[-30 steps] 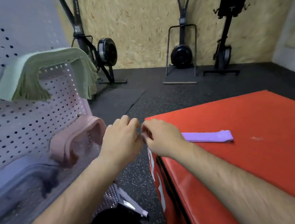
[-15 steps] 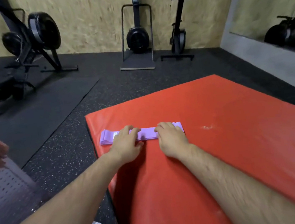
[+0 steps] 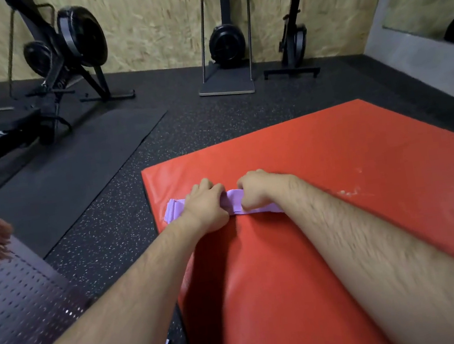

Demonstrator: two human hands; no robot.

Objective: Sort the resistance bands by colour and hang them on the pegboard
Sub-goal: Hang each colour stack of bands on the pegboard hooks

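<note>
Both hands' fingers (image 3: 211,190) curled on purple bands (image 3: 235,202) atop red mat (image 3: 332,160)

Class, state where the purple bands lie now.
The purple bands lie near the red mat's left edge, under the left hand and right hand.

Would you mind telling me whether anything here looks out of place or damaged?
Only a small thing: the red mat has a whitish scuff just right of the purple bands, which both hands, left hand and right hand, are gathering. Otherwise nothing stands out.
</note>
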